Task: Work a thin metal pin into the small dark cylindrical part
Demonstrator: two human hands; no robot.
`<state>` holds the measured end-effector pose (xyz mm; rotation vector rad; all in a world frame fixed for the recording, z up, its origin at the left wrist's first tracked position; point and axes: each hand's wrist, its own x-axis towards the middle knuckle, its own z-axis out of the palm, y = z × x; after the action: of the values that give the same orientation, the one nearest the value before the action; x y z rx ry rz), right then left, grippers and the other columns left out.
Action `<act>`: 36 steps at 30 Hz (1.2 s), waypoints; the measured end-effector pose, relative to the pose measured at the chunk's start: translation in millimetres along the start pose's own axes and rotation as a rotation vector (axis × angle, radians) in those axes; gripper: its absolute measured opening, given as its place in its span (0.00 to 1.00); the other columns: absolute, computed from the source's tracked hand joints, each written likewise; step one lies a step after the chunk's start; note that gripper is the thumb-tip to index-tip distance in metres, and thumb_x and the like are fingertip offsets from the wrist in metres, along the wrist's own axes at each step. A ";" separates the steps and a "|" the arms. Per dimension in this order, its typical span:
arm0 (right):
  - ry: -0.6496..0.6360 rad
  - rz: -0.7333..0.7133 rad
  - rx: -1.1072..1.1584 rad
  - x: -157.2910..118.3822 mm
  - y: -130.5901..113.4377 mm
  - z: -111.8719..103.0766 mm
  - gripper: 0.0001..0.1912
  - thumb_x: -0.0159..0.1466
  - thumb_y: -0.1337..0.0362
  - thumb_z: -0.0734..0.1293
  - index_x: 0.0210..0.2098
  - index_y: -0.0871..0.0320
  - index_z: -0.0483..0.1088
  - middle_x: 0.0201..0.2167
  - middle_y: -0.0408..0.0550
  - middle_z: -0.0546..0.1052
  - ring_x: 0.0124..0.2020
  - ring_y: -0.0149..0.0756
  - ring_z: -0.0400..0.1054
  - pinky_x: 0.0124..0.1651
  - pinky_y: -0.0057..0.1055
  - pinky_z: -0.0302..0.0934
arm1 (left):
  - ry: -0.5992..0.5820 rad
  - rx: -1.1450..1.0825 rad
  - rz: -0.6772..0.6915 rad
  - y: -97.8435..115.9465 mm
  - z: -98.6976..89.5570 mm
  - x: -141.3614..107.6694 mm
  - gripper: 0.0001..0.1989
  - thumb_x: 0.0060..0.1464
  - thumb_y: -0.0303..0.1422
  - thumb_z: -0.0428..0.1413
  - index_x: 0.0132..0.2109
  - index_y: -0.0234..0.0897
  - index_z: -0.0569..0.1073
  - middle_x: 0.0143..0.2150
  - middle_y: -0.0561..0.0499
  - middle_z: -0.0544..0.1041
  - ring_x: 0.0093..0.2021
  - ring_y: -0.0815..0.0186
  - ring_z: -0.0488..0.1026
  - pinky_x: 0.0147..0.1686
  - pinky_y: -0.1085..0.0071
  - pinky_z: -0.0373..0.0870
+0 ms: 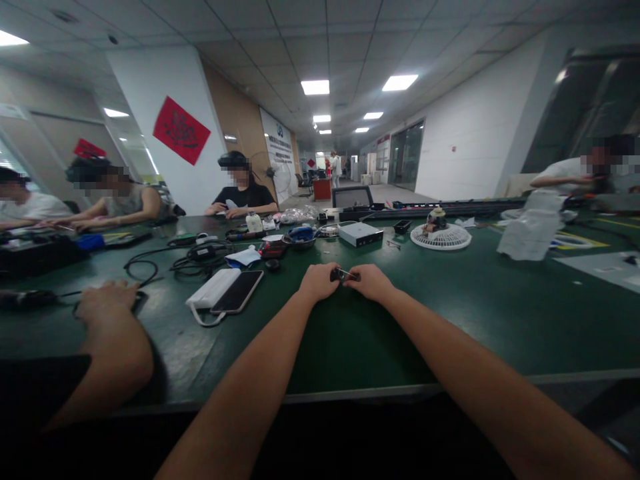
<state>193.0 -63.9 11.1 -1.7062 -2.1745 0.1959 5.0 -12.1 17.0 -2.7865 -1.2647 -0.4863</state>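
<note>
Our left hand (317, 281) and right hand (369, 281) both pinch a small black part (343, 275), held narrow between them over the green bench (350, 350), well back from its front edge (350, 395). Open mat extends forward and to the right. A smartphone (237, 291) lies to the left, near our left hand; a co-worker's hand (107, 303) rests farther left.

Two hands (318, 281) around one black object (343, 274)
</note>
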 end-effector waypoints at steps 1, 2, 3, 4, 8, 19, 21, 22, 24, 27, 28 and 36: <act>0.021 0.017 0.007 1.0 1.9 0.1 0.16 0.70 0.57 0.66 0.53 0.58 0.71 0.52 0.52 0.74 0.48 0.41 0.72 0.50 0.44 0.69 | -0.001 -0.001 0.000 0.2 -0.1 -0.1 0.16 0.65 0.38 0.57 0.56 0.35 0.72 0.54 0.43 0.74 0.51 0.57 0.75 0.51 0.54 0.74; 0.043 0.030 0.016 1.8 3.7 0.3 0.16 0.70 0.57 0.66 0.53 0.58 0.71 0.53 0.52 0.74 0.48 0.42 0.72 0.50 0.44 0.69 | -0.002 -0.003 -0.001 0.3 -0.2 -0.1 0.16 0.65 0.38 0.57 0.56 0.35 0.72 0.54 0.43 0.74 0.51 0.57 0.75 0.51 0.54 0.74; 0.064 0.040 0.026 2.3 5.2 0.5 0.16 0.70 0.57 0.66 0.54 0.58 0.71 0.53 0.52 0.74 0.48 0.42 0.72 0.50 0.45 0.69 | -0.003 -0.005 -0.002 0.5 -0.2 -0.2 0.16 0.65 0.38 0.57 0.56 0.35 0.72 0.54 0.43 0.74 0.51 0.58 0.75 0.51 0.54 0.74; 0.084 0.045 0.037 2.7 6.5 0.7 0.16 0.70 0.57 0.66 0.54 0.58 0.70 0.53 0.52 0.74 0.48 0.42 0.72 0.50 0.45 0.69 | -0.002 -0.008 -0.002 0.5 -0.2 -0.2 0.16 0.65 0.38 0.57 0.56 0.35 0.72 0.54 0.43 0.74 0.51 0.58 0.75 0.51 0.54 0.74; 0.150 0.027 0.097 3.5 8.7 2.0 0.16 0.70 0.58 0.67 0.54 0.58 0.70 0.53 0.53 0.74 0.49 0.42 0.72 0.51 0.45 0.69 | 0.001 -0.020 -0.002 0.2 0.3 0.1 0.16 0.65 0.38 0.57 0.56 0.35 0.72 0.54 0.43 0.74 0.51 0.57 0.74 0.51 0.53 0.74; 0.198 0.006 0.263 6.3 8.8 5.3 0.16 0.70 0.58 0.67 0.53 0.59 0.71 0.52 0.52 0.74 0.48 0.42 0.72 0.50 0.45 0.70 | 0.007 -0.048 0.099 7.3 1.4 0.2 0.18 0.64 0.42 0.57 0.54 0.36 0.74 0.48 0.45 0.78 0.49 0.58 0.76 0.53 0.53 0.71; 0.210 0.006 0.282 5.9 8.5 5.3 0.16 0.70 0.58 0.67 0.53 0.59 0.71 0.52 0.52 0.74 0.48 0.42 0.72 0.50 0.45 0.70 | 0.015 -0.047 0.098 8.4 1.0 0.0 0.18 0.64 0.43 0.56 0.54 0.36 0.74 0.48 0.45 0.79 0.49 0.58 0.76 0.54 0.53 0.70; 0.213 0.003 0.291 6.0 8.3 5.4 0.16 0.70 0.58 0.67 0.54 0.59 0.70 0.52 0.52 0.74 0.48 0.42 0.73 0.50 0.45 0.70 | 0.019 -0.046 0.096 8.5 0.8 0.0 0.18 0.64 0.43 0.57 0.54 0.35 0.74 0.48 0.45 0.79 0.49 0.58 0.76 0.54 0.53 0.70; 0.215 -0.004 0.307 6.6 7.7 6.0 0.17 0.70 0.59 0.67 0.55 0.59 0.69 0.52 0.52 0.74 0.48 0.42 0.73 0.49 0.44 0.70 | 0.030 -0.042 0.089 7.7 0.5 0.0 0.18 0.62 0.42 0.58 0.54 0.36 0.74 0.47 0.44 0.80 0.49 0.57 0.77 0.54 0.55 0.69; 0.207 0.004 0.309 8.1 7.8 6.6 0.18 0.70 0.59 0.67 0.56 0.59 0.69 0.53 0.53 0.74 0.47 0.42 0.73 0.49 0.44 0.71 | 0.049 -0.039 0.090 5.5 0.6 0.3 0.17 0.59 0.40 0.60 0.54 0.40 0.75 0.46 0.45 0.81 0.48 0.55 0.77 0.53 0.60 0.70; 0.201 0.014 0.301 8.5 8.4 6.6 0.18 0.70 0.59 0.67 0.56 0.59 0.69 0.53 0.53 0.74 0.47 0.41 0.73 0.49 0.44 0.71 | 0.053 -0.038 0.095 4.9 0.8 0.4 0.17 0.58 0.39 0.60 0.54 0.42 0.76 0.45 0.46 0.82 0.48 0.55 0.78 0.52 0.61 0.70; 0.120 0.130 0.154 7.8 14.1 5.0 0.16 0.70 0.58 0.67 0.54 0.59 0.70 0.52 0.52 0.74 0.48 0.42 0.72 0.49 0.44 0.70 | 0.068 -0.034 0.155 4.6 3.2 1.0 0.17 0.57 0.39 0.60 0.53 0.43 0.76 0.45 0.47 0.82 0.47 0.54 0.78 0.54 0.61 0.69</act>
<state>202.4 -52.2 3.4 -1.7266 -1.9135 0.2802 9.8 -13.9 14.7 -2.8396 -1.0277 -0.5909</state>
